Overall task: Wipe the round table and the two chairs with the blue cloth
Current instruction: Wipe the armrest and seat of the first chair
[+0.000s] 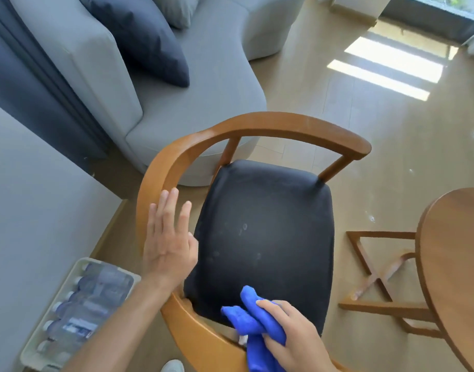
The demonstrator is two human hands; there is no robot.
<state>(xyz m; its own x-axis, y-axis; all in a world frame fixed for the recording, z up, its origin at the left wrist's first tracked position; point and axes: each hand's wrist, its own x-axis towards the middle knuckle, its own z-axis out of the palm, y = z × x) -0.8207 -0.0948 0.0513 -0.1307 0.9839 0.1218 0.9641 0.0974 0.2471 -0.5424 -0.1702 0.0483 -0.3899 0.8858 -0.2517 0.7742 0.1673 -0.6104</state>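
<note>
1. Setting: a home living room — grey sofa with dark cushion, wooden armchair, round table.
2. Wood-look floor, sunlit — pack of bottled water against wall.

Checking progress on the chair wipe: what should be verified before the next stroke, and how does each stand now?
1. Bunched blue cloth gripped in right hand: ok.
2. Cloth on the black padded seat: ok, at its near edge.
3. Seat free of marks: not ok, pale smudges show.
4. Left hand steadying the curved wooden chair back: cannot tell, open, fingertips near it.
5. Second chair in view: not ok.
</note>
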